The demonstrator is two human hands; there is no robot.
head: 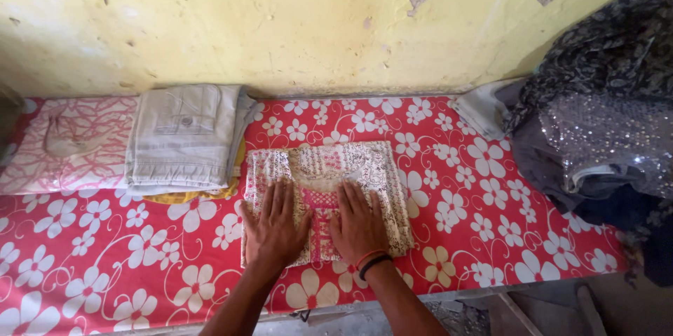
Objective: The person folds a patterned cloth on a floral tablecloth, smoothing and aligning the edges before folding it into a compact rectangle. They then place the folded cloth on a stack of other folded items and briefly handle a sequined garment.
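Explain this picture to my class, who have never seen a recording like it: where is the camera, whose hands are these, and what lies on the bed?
The single camera sits on a person's head and looks down, so both hands are the wearer's own. The left hand and right hand press flat, palms down, on a folded cream and pink patterned garment; neither grips anything. It lies on a red sheet with white flowers. To the left lies a stack topped by folded beige trousers, beside a pink patterned cloth. At right sits a heap of dark clothes, unfolded.
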